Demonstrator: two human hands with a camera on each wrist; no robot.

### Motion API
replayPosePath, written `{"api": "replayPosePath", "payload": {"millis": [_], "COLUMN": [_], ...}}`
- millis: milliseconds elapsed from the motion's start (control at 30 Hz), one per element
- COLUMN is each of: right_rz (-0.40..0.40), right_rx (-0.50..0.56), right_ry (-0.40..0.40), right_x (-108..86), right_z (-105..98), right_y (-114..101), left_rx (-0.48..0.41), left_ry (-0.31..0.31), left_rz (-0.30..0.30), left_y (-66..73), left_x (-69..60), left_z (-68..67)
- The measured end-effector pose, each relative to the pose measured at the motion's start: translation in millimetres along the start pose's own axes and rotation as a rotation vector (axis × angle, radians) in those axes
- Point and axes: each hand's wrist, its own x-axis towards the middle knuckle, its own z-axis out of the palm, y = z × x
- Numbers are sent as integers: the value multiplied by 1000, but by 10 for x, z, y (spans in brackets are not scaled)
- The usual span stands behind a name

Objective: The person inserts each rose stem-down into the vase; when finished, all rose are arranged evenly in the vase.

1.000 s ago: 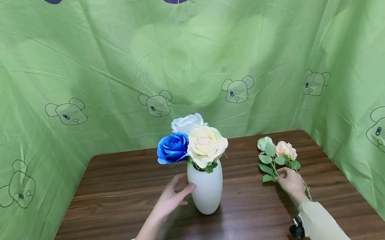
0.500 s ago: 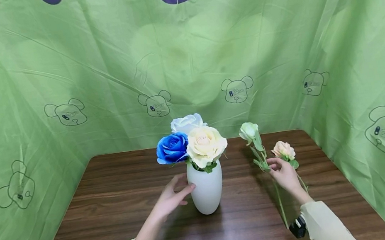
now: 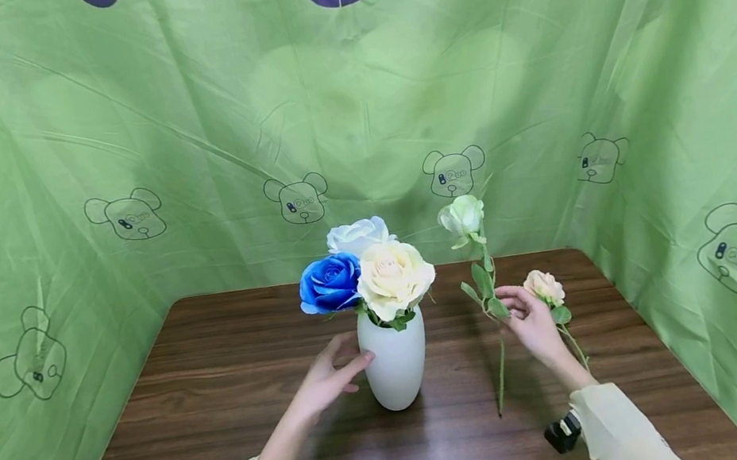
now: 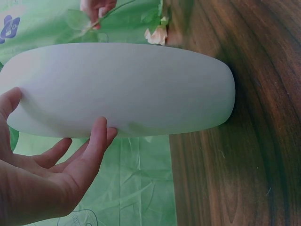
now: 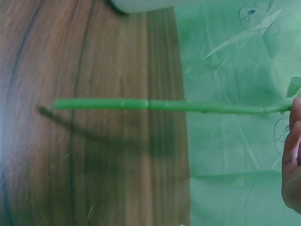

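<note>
A white vase [image 3: 397, 366] stands upright on the table, with a blue rose [image 3: 330, 283], a cream rose [image 3: 395, 278] and a pale white-blue rose [image 3: 361, 236] in it. My left hand [image 3: 325, 376] rests against its left side, thumb and loosely extended fingertips touching the wall, as the left wrist view also shows. To the right of the vase, my right hand [image 3: 530, 321] pinches the leafy stem of a pale green rose [image 3: 463, 216], held nearly upright. In the right wrist view the bare lower stem [image 5: 160, 105] hangs above the wood, its shadow beneath.
A peach-pink flower [image 3: 544, 288] with green leaves lies on the table at the right, partly behind my right hand. Brown wood forms the tabletop [image 3: 224, 414]. Green printed cloth [image 3: 193, 129] encloses the back and both sides.
My right hand has lifted the pale green rose from beside the pink flower, moved it left and turned it upright. My left hand and the vase have stayed in place.
</note>
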Motion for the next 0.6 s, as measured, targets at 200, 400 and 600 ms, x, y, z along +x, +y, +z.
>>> {"api": "replayPosePath", "payload": {"millis": [200,400,600], "right_rz": [-67,-148,-275], "right_rx": [118,245,514], "right_ry": [-31,-45,6], "right_x": [32,60,168], "right_z": [56,104,125], "right_y": [-41,-172,-148], "left_rx": [-7,-4,-6], "left_ry": [6,7,6], "left_rz": [-7,-3,-2], "left_y": [7,11,7], "left_x": [-2,-2,-7], "left_z": [-1,3,4]}}
